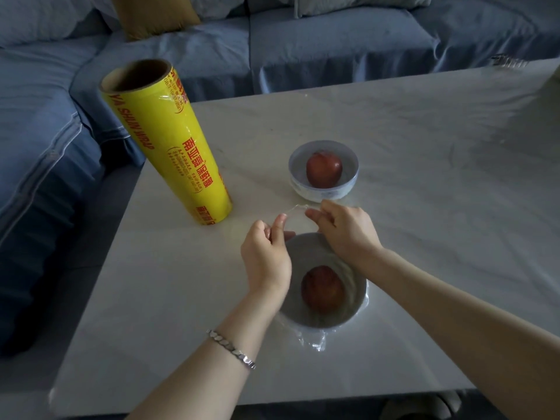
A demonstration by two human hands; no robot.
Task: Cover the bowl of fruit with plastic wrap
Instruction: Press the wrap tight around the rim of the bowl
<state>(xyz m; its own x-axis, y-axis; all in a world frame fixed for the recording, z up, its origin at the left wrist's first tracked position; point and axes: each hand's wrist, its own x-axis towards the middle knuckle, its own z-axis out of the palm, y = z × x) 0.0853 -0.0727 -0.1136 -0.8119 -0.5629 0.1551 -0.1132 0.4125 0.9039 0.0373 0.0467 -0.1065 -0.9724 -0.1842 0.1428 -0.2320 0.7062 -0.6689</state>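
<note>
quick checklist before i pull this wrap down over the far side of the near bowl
1. Grip on the plastic wrap edge, with left hand and right hand both pinching it: ok.
2. Wrap spans the near bowl and its apple: ok.
3. Near side tucked, film bunched on the table: ok.
4. Far side sealed to the rim: not ok, edge held up beyond it.
5. Sheet cut free of the yellow roll: cannot tell.
</note>
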